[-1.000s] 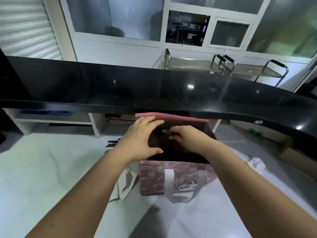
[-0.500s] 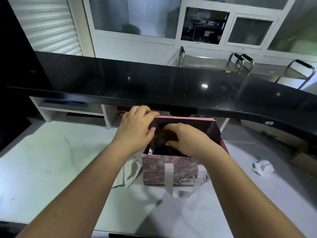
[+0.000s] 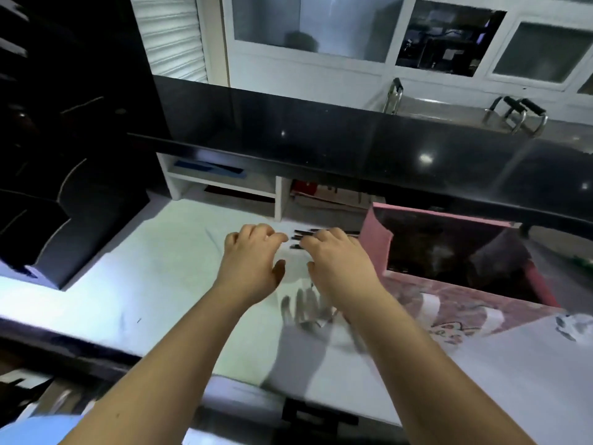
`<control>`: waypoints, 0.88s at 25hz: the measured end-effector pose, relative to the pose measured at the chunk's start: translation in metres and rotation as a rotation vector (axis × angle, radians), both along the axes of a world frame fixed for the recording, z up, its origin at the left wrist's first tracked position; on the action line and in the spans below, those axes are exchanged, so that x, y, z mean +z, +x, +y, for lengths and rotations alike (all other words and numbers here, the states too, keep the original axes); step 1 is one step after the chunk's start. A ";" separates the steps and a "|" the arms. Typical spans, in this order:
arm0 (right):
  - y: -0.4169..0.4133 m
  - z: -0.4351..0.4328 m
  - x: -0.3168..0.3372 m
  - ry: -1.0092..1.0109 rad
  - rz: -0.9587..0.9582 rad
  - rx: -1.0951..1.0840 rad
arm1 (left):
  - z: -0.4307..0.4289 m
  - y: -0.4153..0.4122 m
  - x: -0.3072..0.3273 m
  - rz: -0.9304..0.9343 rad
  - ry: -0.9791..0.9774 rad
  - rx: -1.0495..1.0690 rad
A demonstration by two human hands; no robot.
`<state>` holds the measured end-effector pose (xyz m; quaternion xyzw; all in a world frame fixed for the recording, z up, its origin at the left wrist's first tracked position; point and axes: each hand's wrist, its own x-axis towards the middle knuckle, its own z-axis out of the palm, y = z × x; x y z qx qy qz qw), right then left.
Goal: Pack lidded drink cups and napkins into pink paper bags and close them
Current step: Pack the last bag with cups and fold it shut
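Both hands are held side by side just above a smooth white counter (image 3: pixel 154 284), palms down. The left hand (image 3: pixel 253 261) and the right hand (image 3: pixel 337 264) have loosely curled fingers, and nothing is seen gripped in either. Their blurred shadows are cast on the counter beneath the wrists. Just beyond the fingertips a few thin, straight black strips (image 3: pixel 303 239) lie flat; whether they are touched cannot be told. Immediately to the right of the right hand stands the pink paper bag (image 3: pixel 374 248), upright and boxy, with its mouth wide open. Its interior is dark, and what it holds cannot be made out. On its mottled pink front wall, flat white handle strips (image 3: pixel 430 305) hang down, and a small cartoon print (image 3: pixel 449 329) is seen between them. No lettering can be read on it. A crumpled white scrap (image 3: pixel 574 324) lies beyond the bag, well to the right of the hands. Above and beyond the hands a glossy black ledge (image 3: pixel 321 149) runs across the view, and a white shelf unit (image 3: pixel 224 184) is tucked beneath it. Far to the left of the left hand a black tiered stand (image 3: pixel 64 187) is seen. Metal carts (image 3: pixel 449 110) stand behind the ledge.
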<state>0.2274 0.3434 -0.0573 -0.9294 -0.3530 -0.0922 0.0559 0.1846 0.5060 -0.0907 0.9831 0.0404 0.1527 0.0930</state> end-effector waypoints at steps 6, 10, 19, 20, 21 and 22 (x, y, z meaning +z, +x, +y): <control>-0.021 0.016 -0.112 -0.018 0.384 -0.303 | 0.021 -0.037 -0.093 0.253 -0.142 0.040; -0.011 0.025 -0.154 -0.100 0.436 -0.520 | 0.021 -0.047 -0.127 0.285 -0.139 -0.004; -0.032 0.037 -0.187 0.012 0.300 -0.382 | 0.033 -0.044 -0.133 0.260 -0.184 -0.073; -0.032 0.035 -0.179 0.029 0.311 -0.335 | 0.036 -0.041 -0.127 0.245 -0.184 -0.070; -0.032 0.032 -0.167 0.056 0.280 -0.280 | 0.039 -0.037 -0.118 0.219 -0.190 -0.063; -0.030 0.031 -0.152 0.098 0.217 -0.215 | 0.042 -0.031 -0.107 0.187 -0.202 -0.055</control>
